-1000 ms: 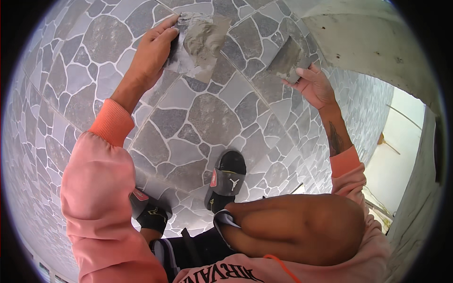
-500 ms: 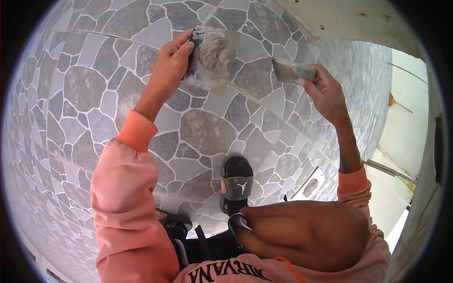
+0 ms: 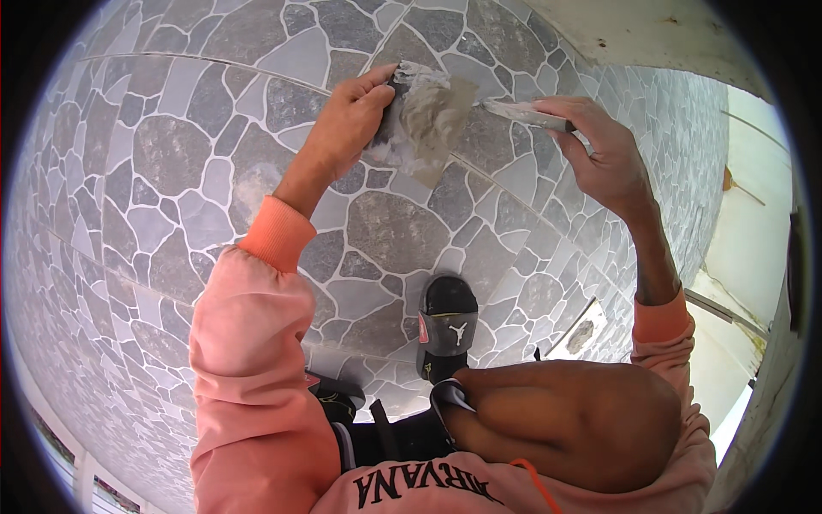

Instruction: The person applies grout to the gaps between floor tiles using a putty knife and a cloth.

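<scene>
The scraper (image 3: 524, 114) has turned edge-on, narrowly clear of the board (image 3: 462, 96); right grip (image 3: 608, 158) clasps it, left grip (image 3: 347, 124) the board's edge.

Hands (image 3: 347, 126) over stone-patterned tiles (image 3: 390, 230): left with a plate (image 3: 463, 101) of mortar (image 3: 425, 116), right with a scraper (image 3: 527, 115).

Paste (image 3: 426, 116) on plate (image 3: 462, 98), left of scraper (image 3: 527, 115)

location type: a tiled area of a building, apparently a work site. indicators: a floor (image 3: 385, 231) of stone-pattern tiles with pale joints; a stained, concrete-like surface (image 3: 655, 38) at far right; grey paste (image 3: 430, 116) heaped on a hand-held sheet (image 3: 461, 101); white framing (image 3: 84, 478) at near left.
</scene>
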A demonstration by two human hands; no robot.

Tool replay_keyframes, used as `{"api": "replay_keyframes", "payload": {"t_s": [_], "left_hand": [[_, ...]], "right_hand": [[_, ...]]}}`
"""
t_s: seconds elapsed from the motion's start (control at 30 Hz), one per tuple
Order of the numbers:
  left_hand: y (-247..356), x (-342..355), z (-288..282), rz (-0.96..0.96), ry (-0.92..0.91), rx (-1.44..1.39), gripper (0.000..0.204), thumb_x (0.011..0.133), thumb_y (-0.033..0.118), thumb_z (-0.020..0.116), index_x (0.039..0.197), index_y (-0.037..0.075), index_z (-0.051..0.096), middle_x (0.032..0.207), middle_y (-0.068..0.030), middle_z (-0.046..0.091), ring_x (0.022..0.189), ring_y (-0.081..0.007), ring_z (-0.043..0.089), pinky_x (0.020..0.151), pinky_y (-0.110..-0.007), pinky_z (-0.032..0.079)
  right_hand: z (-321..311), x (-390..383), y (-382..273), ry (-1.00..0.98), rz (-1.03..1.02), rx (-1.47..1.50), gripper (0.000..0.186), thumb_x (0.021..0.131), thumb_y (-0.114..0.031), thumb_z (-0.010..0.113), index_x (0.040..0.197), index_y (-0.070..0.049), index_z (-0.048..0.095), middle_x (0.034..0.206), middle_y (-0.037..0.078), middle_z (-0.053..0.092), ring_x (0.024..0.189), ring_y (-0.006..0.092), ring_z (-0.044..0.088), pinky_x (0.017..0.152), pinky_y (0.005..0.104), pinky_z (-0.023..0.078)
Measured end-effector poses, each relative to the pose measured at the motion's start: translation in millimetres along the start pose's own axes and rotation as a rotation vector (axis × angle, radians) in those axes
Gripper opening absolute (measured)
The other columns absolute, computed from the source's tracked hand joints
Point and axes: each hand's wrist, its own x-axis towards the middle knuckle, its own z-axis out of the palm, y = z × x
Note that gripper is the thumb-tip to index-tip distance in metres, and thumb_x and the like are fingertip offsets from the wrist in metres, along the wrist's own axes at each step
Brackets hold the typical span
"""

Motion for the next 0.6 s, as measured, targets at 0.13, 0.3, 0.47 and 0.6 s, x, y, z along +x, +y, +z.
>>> {"api": "replay_keyframes", "payload": {"t_s": [0.13,0.3,0.47,0.6], "left_hand": [[-3.5,0.6,4.7,-0.014,0.024,0.020,0.042,0.094,0.010,0.043,0.134,-0.004,0.047,0.116,-0.0089,0.062,0.099,-0.0129,0.061,0.086,-0.025,0.050],[3.8,-3.8,16.3,-0.155,0.010,-0.073,0.043,0.094,0.009,0.043,0.134,-0.004,0.047,0.115,-0.0120,0.062,0.093,-0.0134,0.063,0.080,-0.026,0.053],[4.1,-3.1,18.0,-0.198,0.004,-0.109,0.043,0.094,0.008,0.042,0.135,-0.004,0.046,0.115,-0.0127,0.061,0.092,-0.0147,0.065,0.079,-0.027,0.055],[-1.6,-1.2,13.7,-0.223,0.003,-0.082,0.042,0.094,0.009,0.041,0.134,-0.004,0.045,0.115,-0.0134,0.061,0.092,-0.0157,0.065,0.079,-0.028,0.056]], "right_hand": [[4.0,5.6,-3.1,-0.025,-0.044,-0.060,0.035,0.082,0.006,0.058,0.114,-0.008,0.062,0.109,0.010,0.064,0.094,0.0264,0.063,0.081,0.0344,0.052],[4.8,6.6,-10.2,-0.058,-0.228,-0.024,0.035,0.078,0.009,0.058,0.110,-0.005,0.062,0.108,0.009,0.063,0.098,0.0273,0.062,0.081,0.0345,0.052],[1.4,7.4,-9.8,-0.042,-0.294,-0.095,0.035,0.077,0.010,0.059,0.108,-0.005,0.062,0.107,0.009,0.063,0.099,0.0271,0.062,0.081,0.0341,0.053],[0.0,4.6,-9.1,-0.038,-0.266,-0.120,0.032,0.078,0.007,0.060,0.108,-0.005,0.062,0.105,0.009,0.064,0.096,0.0269,0.062,0.078,0.0348,0.053]]}}
